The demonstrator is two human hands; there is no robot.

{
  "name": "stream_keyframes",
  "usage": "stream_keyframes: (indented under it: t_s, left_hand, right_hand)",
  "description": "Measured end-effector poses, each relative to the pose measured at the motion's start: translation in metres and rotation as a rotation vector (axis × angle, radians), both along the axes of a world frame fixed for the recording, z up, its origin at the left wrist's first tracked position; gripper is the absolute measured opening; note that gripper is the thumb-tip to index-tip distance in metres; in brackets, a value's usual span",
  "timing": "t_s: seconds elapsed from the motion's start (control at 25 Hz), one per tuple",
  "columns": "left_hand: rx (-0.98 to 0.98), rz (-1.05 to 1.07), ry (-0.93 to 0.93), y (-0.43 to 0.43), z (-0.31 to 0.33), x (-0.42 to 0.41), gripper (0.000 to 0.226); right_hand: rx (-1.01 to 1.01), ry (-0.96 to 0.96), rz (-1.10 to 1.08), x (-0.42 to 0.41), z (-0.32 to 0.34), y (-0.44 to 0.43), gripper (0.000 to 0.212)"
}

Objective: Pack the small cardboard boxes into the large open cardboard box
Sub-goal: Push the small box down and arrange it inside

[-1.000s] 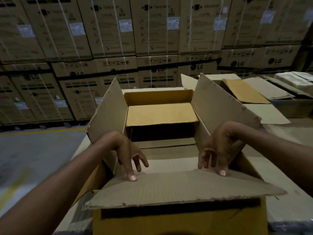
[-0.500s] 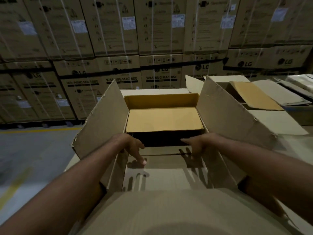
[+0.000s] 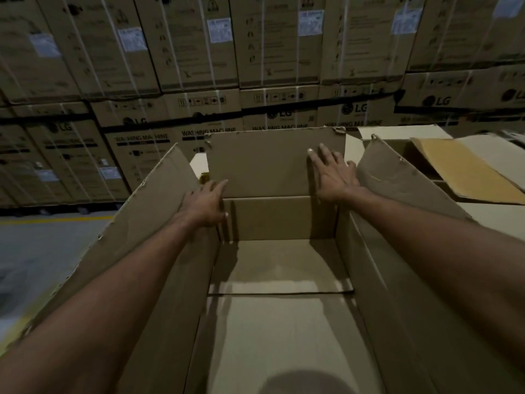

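The large open cardboard box (image 3: pixel 366 265) fills the middle of the view, and only its bare bottom shows inside. Its far flap (image 3: pixel 270 163) stands upright. My right hand (image 3: pixel 331 174) presses flat against that flap's right part, fingers spread. My left hand (image 3: pixel 206 204) lies with straight fingers at the far left corner, where the left flap (image 3: pixel 159 211) meets the far flap. The right flap (image 3: pixel 397 180) leans outward. No small box is in view inside.
A wall of stacked LG washing machine cartons (image 3: pixel 199 52) rises behind the box. To the right lies another open carton with a yellowish flap (image 3: pixel 466 172). Grey floor with a yellow line (image 3: pixel 56 220) is at the left.
Both hands have reached to the far end of the box. The far flap, folded inward before, now stands upright under my palms. The view has moved closer over the box.
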State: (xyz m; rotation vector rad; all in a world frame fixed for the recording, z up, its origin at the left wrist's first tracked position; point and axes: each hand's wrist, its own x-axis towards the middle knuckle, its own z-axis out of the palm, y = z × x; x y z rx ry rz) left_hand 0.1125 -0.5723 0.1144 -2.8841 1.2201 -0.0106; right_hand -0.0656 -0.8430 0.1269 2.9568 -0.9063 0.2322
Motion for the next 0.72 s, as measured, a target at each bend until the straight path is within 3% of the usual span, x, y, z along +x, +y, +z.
stream_keyframes:
  t_s: [0.12,0.36,0.56,0.72]
  left_hand:
    - [0.05,0.004,-0.164,-0.01,-0.004,0.014,0.088]
    - [0.357,-0.008,-0.286,-0.02,-0.027,0.018,0.082]
    - [0.503,-0.011,-0.422,-0.013,-0.016,0.002,0.097]
    - [0.524,-0.058,-0.368,-0.003,-0.015,-0.001,0.105]
  right_hand:
    - [0.015,0.093,0.004,0.018,-0.009,-0.028,0.116]
    - [-0.119,0.043,0.003,0.011,-0.025,-0.034,0.111]
    - [-0.301,0.158,-0.05,-0.016,-0.033,-0.026,0.094]
    - [-0.336,0.281,-0.058,-0.029,-0.034,-0.008,0.085]
